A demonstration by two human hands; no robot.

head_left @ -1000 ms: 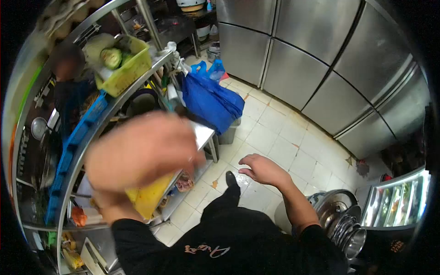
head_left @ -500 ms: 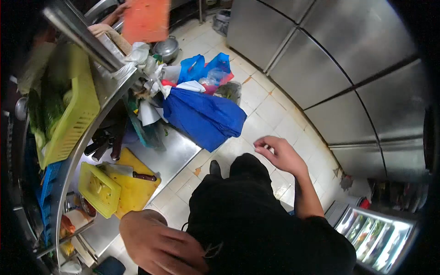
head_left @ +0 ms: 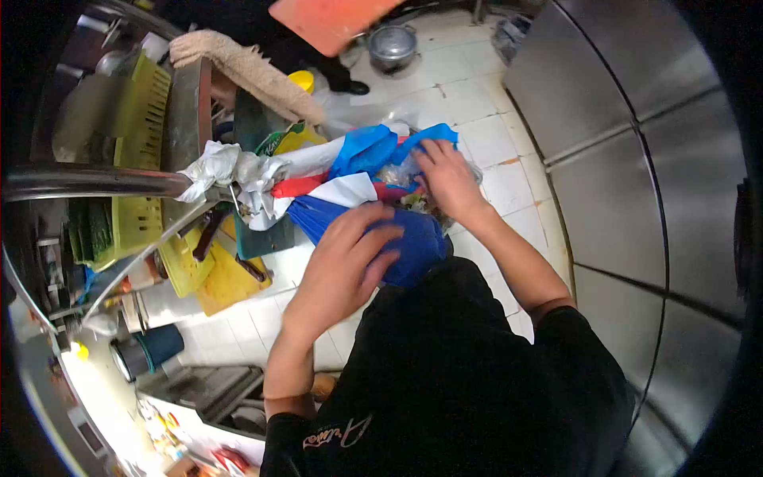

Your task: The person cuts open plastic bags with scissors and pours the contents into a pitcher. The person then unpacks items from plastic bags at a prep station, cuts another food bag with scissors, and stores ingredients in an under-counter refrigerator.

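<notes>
A bundle of hanging plastic bags, with a dark blue bag (head_left: pixel 417 242), a lighter blue bag (head_left: pixel 366 149) and white and red ones, is in front of me. My left hand (head_left: pixel 342 258) is over the dark blue bag, its fingers apart and slightly curled, holding nothing that I can see. At the lighter blue bag's right end is my right hand (head_left: pixel 447 176), fingers bent over the blue plastic; whether they grip it is hard to tell. Clear plastic and some scraps show between the hands.
A yellow cutting board (head_left: pixel 226 278) and a green basket (head_left: pixel 139 171) are at the left. A beige towel (head_left: pixel 242 71) hangs near a metal rail (head_left: pixel 95 181). Beyond are a lidded pot (head_left: pixel 392 48), a person's shoe (head_left: pixel 358 87) and an orange board (head_left: pixel 334 17). Steel cabinets (head_left: pixel 604 159) line the right.
Both my hands have moved forward to the bags, the left from near the cutting board. The view has turned and come closer to the bags. The orange board appears farther right.
</notes>
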